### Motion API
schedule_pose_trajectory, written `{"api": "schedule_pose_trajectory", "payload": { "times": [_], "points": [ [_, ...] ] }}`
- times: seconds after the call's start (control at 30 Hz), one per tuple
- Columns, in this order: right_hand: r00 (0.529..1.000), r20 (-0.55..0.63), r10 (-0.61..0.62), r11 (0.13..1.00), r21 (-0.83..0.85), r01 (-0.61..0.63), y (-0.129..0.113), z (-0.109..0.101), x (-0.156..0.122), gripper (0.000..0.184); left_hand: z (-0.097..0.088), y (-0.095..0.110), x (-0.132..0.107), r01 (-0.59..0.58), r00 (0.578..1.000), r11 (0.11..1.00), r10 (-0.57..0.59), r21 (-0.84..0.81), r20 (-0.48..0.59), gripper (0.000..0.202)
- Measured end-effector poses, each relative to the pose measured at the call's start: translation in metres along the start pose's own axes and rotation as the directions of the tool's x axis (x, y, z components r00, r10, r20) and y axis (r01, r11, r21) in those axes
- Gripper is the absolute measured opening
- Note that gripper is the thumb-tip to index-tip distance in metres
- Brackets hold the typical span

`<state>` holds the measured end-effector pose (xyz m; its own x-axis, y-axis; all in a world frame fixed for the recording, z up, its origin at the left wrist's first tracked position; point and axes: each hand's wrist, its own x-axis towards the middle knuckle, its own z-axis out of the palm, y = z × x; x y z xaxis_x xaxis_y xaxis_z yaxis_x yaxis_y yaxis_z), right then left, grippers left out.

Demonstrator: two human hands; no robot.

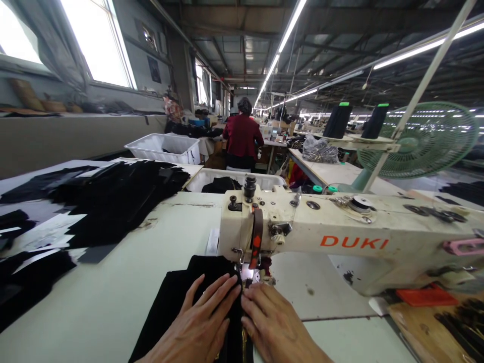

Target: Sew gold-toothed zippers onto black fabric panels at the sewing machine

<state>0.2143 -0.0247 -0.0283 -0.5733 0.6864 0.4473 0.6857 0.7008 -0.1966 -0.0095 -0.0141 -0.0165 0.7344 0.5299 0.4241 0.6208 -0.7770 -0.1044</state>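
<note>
A piece of black fabric [170,297] lies on the pale sewing table, its far edge beside the head of the sewing machine [295,222]. My left hand [202,320] rests flat on this fabric, fingers stretched forward and somewhat spread. Along the fabric's right edge runs a black zipper [245,338] with gold-coloured teeth, leading up to the lit needle area. Close in front of the presser foot, my right hand [278,317] holds the zipper's right side with its fingers bent and pressed together. Its fingertips partly hide the zipper, and the needle point cannot be made out.
Stacked black fabric pieces [124,196] cover the table's left side. White bins [166,146] stand beyond it. Thread cones [338,121] and a green fan [419,141] are at the right. A red tray [427,296] lies near more zippers [467,322]. Ahead sits a person in dark red [244,136].
</note>
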Motion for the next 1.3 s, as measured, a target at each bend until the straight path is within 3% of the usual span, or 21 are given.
{"api": "schedule_pose_trajectory", "payload": {
  "times": [0.17,0.33,0.43,0.67,0.93,1.07,1.3],
  "points": [
    [1.000,-0.009,0.002,1.000,0.006,-0.002,0.000,0.000,0.001,0.025,-0.001,0.001,0.003,0.052,0.997,0.997,-0.049,-0.060,0.064,0.051],
    [0.999,-0.015,0.047,0.999,-0.001,-0.047,-0.001,-0.007,-0.001,0.033,0.006,0.002,0.003,0.099,0.994,0.995,-0.098,-0.030,0.050,0.058],
    [0.997,-0.024,0.067,0.996,-0.060,-0.068,0.000,-0.009,-0.002,0.044,0.003,0.003,0.004,0.082,0.996,0.997,-0.081,-0.005,0.024,0.058],
    [0.998,0.008,0.056,0.989,-0.138,-0.054,0.000,-0.006,-0.001,0.043,-0.003,0.004,0.004,0.020,1.000,0.989,-0.017,0.148,-0.023,0.050],
    [0.999,-0.013,0.052,0.991,-0.121,-0.053,0.000,-0.003,0.002,0.042,-0.003,0.009,0.002,0.023,1.000,0.974,-0.019,0.226,-0.022,0.051],
    [0.997,-0.059,0.047,0.995,-0.082,-0.052,0.000,0.000,0.001,0.042,0.001,0.009,0.002,0.048,0.998,0.979,-0.041,0.198,-0.040,0.051],
    [0.994,-0.090,0.058,0.996,-0.064,-0.063,0.000,0.002,-0.001,0.041,0.001,0.008,0.003,0.053,0.998,0.992,-0.056,0.117,0.021,0.051]
  ]
}}
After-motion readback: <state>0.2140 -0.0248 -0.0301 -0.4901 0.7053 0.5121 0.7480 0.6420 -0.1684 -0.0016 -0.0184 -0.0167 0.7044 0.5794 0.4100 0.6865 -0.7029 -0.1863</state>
